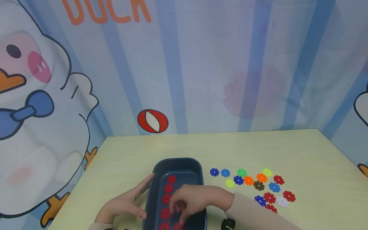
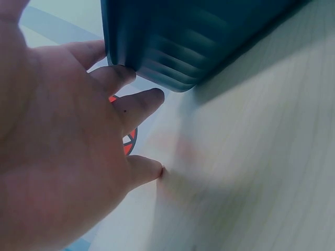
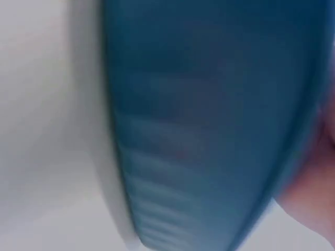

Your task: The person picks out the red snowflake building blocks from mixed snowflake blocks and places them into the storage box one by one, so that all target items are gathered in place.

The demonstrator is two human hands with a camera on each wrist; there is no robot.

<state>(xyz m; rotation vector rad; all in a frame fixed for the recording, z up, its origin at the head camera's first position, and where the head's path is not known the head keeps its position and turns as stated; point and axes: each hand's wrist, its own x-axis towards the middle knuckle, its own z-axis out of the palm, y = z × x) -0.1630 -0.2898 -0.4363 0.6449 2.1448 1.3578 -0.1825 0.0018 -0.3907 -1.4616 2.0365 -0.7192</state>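
A dark blue tray [image 1: 151, 191] stands upright on the table in the head view. In it, red notched plastic discs [image 1: 168, 188] lie in a column along the left part, with another red disc [image 1: 178, 226] beside the nearest ones. My left hand [image 1: 123, 203] is at the tray's left side, fingers extended and spread, fingertips right at its wall. Reaching in over the right rim, my right hand [image 1: 191, 199] has bent fingers above the discs. Its thumb tip is right at the nearer red disc, apart from the other fingertips. The tray wall hides this hand's fingers in the right wrist view.
Right of the tray, loose notched discs in several colours lie scattered, among them a brown disc [image 1: 259, 185], a white disc [image 1: 282, 201] and a green disc [image 1: 242, 172]. A printed cloth backdrop [image 1: 201, 80] rises behind the pale table [image 1: 129, 150].
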